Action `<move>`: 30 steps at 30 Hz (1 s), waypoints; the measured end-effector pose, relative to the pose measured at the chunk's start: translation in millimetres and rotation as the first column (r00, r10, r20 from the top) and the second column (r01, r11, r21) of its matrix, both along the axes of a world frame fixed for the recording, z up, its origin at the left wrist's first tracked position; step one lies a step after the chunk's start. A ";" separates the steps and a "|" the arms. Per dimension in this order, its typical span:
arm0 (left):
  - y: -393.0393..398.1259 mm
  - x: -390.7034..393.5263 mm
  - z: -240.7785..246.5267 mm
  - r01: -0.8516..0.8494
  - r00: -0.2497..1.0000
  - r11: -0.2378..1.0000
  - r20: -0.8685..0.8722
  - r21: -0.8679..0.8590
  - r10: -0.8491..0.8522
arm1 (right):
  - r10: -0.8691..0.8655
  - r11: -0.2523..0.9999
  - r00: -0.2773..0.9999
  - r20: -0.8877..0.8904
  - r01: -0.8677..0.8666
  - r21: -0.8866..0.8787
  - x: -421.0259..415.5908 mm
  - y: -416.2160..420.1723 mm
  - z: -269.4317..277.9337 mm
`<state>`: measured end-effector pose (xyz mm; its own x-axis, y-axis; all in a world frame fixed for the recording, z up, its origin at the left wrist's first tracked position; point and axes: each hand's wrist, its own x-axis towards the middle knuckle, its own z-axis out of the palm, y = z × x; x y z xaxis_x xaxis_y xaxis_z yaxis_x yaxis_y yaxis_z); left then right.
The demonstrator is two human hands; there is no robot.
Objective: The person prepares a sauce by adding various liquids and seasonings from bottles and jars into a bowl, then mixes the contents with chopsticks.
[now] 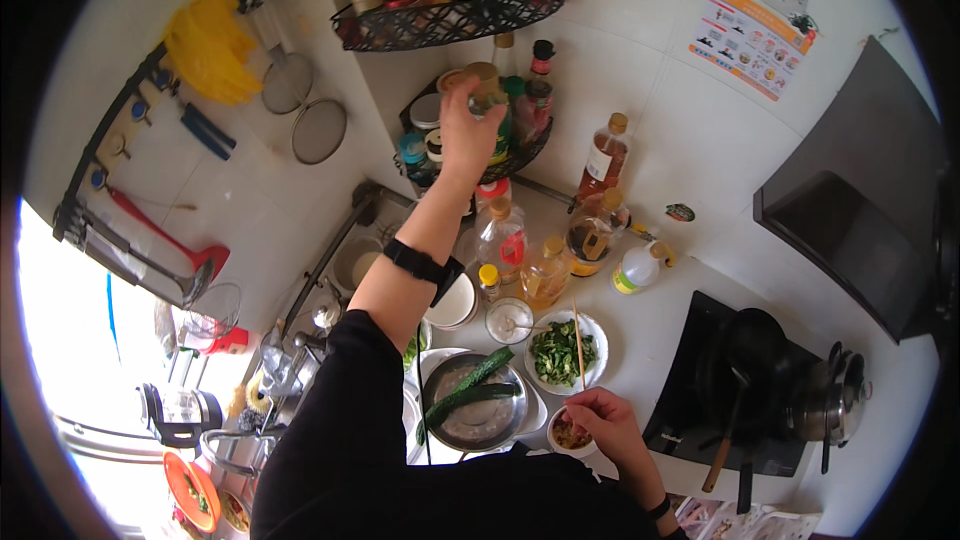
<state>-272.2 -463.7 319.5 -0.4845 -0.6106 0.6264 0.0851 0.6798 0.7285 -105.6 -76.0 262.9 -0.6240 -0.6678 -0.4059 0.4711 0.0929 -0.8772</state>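
My left hand [469,124] is raised to the lower corner shelf [536,150]. Its fingers and thumb are around a glass jar with a tan lid [482,76]; whether the jar is lifted off the shelf I cannot tell. Low in front of me, my right hand [604,416] pinches wooden chopsticks [579,345] over a small white bowl of chopped brownish food [568,436]. Just beyond that hand stands a white bowl of chopped green leaves [562,352]. Two cucumbers [472,394] lie across a metal pan [487,420] to the left.
Several bottles [544,274] and a glass bowl of white powder with a spoon [510,320] stand along the counter. At the right are a black cooktop [675,405], a wok [750,352] and a steel pot [817,405]. A range hood [847,187] juts from the wall.
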 end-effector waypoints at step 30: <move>119.7 182.5 106.8 0.317 0.885 0.945 -0.382 0.079 -0.265 | 0.059 0.864 0.994 0.094 -0.003 -0.504 -7.7 -55.6 27.4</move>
